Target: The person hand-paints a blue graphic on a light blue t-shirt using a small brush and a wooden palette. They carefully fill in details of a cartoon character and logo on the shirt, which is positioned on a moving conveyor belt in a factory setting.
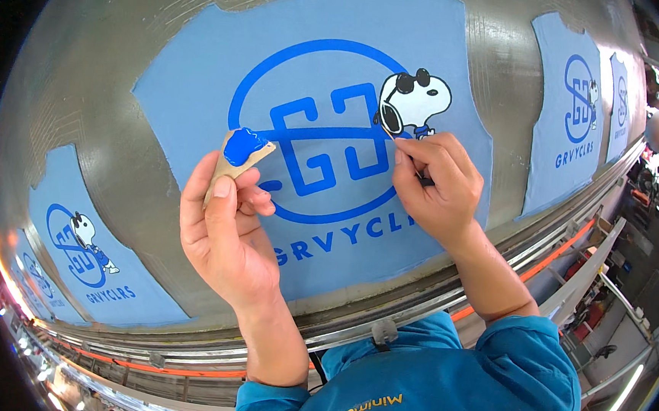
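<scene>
My left hand (232,237) is closed on a small scrap of tan cardboard (260,154), pinched between thumb and fingers. A thick blob of bright blue paint (240,146) covers its upper part. My right hand (441,187) pinches a thin stick (388,132), mostly hidden by the fingers. Its tip is at the printed cartoon dog (425,99), just below the dog's dark ear; whether it touches cannot be made out. Under both hands a light blue shirt panel (194,66) lies flat, printed with a darker blue ring emblem (294,56) and lettering that my right wrist partly covers.
The panel lies on a long grey metal table (502,34). Similar printed panels lie to the left (82,242) and right (569,108). A metal rail (383,316) and an orange strip (463,313) run along the near edge. Shelving with clutter (604,324) stands at the right.
</scene>
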`<state>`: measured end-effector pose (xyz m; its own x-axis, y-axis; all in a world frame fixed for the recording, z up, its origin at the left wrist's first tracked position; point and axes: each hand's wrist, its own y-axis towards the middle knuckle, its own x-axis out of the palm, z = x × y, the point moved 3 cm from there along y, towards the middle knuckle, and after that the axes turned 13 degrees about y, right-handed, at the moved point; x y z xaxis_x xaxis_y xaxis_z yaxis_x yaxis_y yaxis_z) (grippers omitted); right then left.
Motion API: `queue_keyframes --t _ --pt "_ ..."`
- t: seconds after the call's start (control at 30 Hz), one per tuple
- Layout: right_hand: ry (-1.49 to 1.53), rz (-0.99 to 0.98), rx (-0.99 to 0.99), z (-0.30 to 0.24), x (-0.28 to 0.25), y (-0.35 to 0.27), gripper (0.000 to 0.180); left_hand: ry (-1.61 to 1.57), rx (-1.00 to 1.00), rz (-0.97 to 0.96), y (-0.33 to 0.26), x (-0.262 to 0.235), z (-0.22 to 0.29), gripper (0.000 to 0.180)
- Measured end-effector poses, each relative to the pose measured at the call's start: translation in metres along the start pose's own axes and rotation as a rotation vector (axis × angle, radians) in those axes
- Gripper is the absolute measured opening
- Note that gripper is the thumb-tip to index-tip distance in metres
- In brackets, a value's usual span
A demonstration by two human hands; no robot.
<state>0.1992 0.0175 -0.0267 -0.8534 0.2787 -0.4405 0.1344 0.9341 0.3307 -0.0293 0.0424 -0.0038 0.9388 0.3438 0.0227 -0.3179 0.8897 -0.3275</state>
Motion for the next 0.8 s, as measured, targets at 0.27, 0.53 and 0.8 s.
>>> queue_keyframes --t 0.27,0.53,0.8 --pt "-0.007 0.002 -0.028 0.0031 0.0005 -0.0013 0.025 -0.002 0.010 -0.026 -0.0003 0.0016 -0.0016 0.033" --pt "-0.019 -0.008 -0.026 0.0028 0.0003 0.0005 0.023 0.007 0.003 -0.035 -0.0012 0.0026 -0.0025 0.034" --pt "0.004 -0.005 -0.017 0.0031 0.0019 0.0004 0.022 0.013 0.002 -0.051 -0.0032 0.0026 -0.0019 0.034"
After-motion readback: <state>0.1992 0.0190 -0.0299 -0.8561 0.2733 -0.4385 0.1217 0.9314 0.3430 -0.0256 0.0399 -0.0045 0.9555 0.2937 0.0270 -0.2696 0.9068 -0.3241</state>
